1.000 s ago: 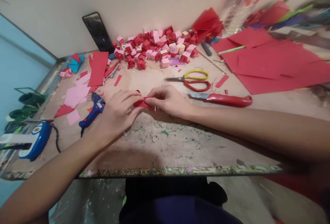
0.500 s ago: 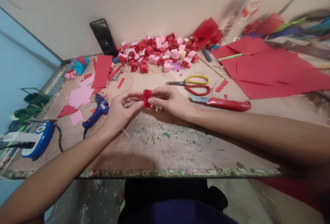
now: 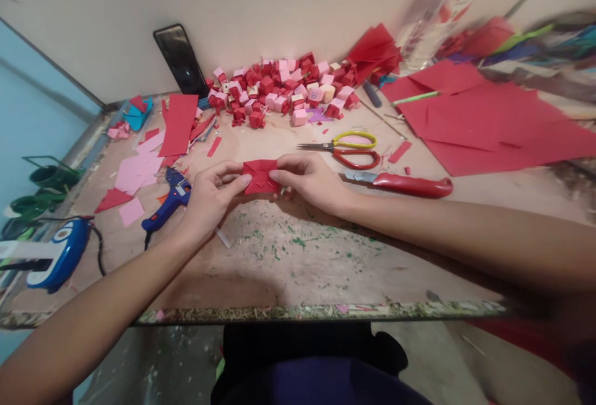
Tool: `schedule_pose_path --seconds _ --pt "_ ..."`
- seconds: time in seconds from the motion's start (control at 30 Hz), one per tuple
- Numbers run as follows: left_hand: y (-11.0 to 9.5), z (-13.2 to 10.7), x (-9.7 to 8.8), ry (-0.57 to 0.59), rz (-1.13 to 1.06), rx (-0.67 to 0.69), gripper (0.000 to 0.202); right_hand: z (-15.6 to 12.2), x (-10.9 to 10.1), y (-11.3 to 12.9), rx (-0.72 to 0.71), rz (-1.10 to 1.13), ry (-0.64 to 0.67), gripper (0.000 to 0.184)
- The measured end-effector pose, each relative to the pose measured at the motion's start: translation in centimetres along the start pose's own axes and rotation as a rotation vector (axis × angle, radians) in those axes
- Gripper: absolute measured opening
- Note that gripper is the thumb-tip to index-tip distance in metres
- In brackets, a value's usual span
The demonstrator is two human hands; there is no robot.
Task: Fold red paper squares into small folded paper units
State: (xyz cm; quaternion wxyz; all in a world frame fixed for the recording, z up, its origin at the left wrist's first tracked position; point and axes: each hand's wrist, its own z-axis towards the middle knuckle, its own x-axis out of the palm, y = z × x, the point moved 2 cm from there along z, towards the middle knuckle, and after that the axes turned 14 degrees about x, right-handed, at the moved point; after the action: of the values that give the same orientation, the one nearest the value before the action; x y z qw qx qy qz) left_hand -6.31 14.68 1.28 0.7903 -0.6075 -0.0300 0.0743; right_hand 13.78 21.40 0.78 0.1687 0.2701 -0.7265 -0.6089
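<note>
A small piece of red paper [image 3: 261, 177], creased in several directions, is spread flat between my two hands above the table. My left hand [image 3: 216, 191] pinches its left edge, thumb on top and fingers behind. At the opposite edge my right hand [image 3: 307, 182] grips it the same way, with its lower fingers partly hidden. A blue glue gun [image 3: 168, 203] lies left of my left hand. Beyond my right hand are scissors [image 3: 344, 148] with yellow and red handles, and a red-handled knife [image 3: 405, 184] lies just right of it.
Many small pink and red paper cubes [image 3: 279, 91] are heaped against the wall. A phone [image 3: 180, 60] leans beside them. Red paper sheets [image 3: 493, 122] cover the right side, pink paper scraps [image 3: 137, 172] the left. A blue-and-white plug device [image 3: 60, 256] sits at the left edge.
The red paper, narrower and folded half a second ago, is now opened out wide and flat. My hands have moved slightly apart, both still holding it. The view has shifted a little.
</note>
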Motion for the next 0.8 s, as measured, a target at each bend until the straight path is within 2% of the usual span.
schedule_pose_path --seconds 0.53,0.8 --pt "0.47 -0.09 -0.07 0.008 -0.015 -0.048 0.037 -0.03 -0.21 0.27 0.0 -0.126 -0.046 0.031" --pt "0.26 -0.04 0.04 0.003 -0.008 -0.042 0.035 0.05 -0.2 0.24 -0.015 -0.132 -0.04 0.031"
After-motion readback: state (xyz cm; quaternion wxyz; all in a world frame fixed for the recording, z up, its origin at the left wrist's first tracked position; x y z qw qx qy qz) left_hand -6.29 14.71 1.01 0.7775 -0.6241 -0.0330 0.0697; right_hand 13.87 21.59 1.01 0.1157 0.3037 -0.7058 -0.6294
